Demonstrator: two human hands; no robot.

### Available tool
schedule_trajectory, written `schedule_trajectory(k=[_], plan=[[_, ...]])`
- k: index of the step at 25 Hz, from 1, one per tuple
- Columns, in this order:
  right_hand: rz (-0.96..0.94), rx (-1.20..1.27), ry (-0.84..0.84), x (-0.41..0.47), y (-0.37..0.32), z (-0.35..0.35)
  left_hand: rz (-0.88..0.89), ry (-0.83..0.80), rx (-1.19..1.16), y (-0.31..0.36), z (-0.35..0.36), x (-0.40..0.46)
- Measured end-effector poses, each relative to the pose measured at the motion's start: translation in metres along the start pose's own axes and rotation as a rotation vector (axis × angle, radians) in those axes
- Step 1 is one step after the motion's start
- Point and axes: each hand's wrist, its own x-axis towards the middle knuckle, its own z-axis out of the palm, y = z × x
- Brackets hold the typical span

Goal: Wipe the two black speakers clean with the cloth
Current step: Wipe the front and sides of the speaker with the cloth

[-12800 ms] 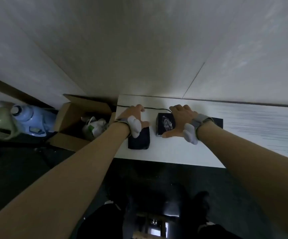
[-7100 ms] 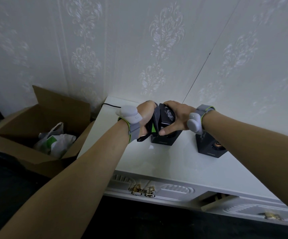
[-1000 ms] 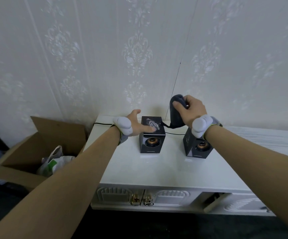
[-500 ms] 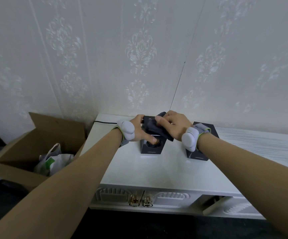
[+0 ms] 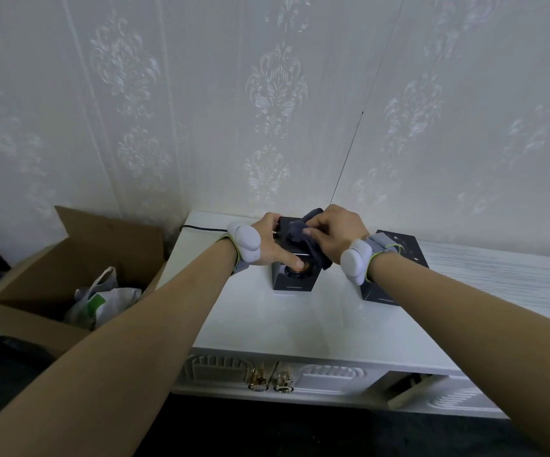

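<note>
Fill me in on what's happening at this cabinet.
A person is wiping the left black speaker on the white cabinet. The left hand grips that speaker's side, thumb across its front, while the right hand presses a dark grey cloth onto its top. The right black speaker stands beside it, untouched at this moment.

Grey wristbands (image 5: 379, 244), white sensor pods (image 5: 245, 241)
</note>
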Motion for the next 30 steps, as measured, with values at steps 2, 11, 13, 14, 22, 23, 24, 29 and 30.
schedule_trajectory(k=[2,11,13,14,22,23,24,29,30], plan=[[-0.009,-0.041,-0.025,0.009,-0.004,0.0,0.002,-0.002,-0.001,-0.002,-0.001,0.002],[-0.076,-0.017,-0.087,0.026,-0.023,0.002,0.009,0.07,-0.019,-0.008,0.003,0.004],[-0.108,0.004,-0.105,0.024,-0.025,0.001,0.038,0.061,-0.002,-0.007,0.002,0.004],[-0.123,0.012,-0.118,0.022,-0.025,0.0,0.042,0.057,-0.006,-0.006,0.003,0.003],[-0.231,0.008,-0.175,0.003,-0.016,-0.01,-0.047,0.059,-0.017,-0.003,0.003,0.0],[-0.238,0.001,-0.185,0.004,-0.015,-0.011,-0.048,0.06,-0.028,-0.004,0.003,0.001],[-0.241,-0.006,-0.187,0.005,-0.014,-0.012,-0.049,0.059,-0.035,-0.004,0.003,0.001],[-0.159,-0.054,-0.148,0.02,-0.011,-0.008,-0.068,0.05,-0.039,-0.009,0.001,0.005],[-0.141,-0.063,-0.144,0.024,-0.011,-0.007,-0.07,0.056,-0.035,-0.01,0.001,0.005]])
